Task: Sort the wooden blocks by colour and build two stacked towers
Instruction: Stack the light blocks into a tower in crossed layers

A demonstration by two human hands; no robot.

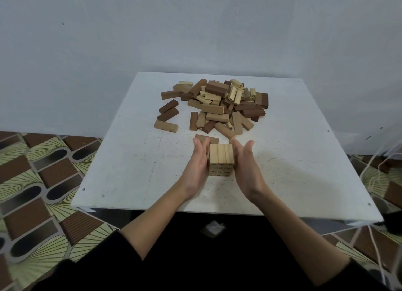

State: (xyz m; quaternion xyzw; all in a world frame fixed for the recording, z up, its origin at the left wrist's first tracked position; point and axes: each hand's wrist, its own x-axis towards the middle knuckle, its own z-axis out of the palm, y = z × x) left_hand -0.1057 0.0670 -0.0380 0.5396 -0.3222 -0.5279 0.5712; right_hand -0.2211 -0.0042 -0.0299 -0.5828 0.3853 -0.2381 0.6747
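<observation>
A short tower of light wooden blocks (221,160) stands on the white table (134,164), three blocks across on top with several layers below. My left hand (196,164) presses flat against its left side with straight fingers. My right hand (247,164) is flat along its right side, fingers straight. Just behind the tower lie brown blocks (206,138) flat on the table, partly hidden by my left fingers. A loose heap of mixed light and dark blocks (217,105) fills the far middle of the table.
A grey wall rises right behind the table. Patterned brown and green floor shows on both sides. Thin white strings (369,182) hang at the right edge of view, near the table's right corner. Bare tabletop lies left and right of the tower.
</observation>
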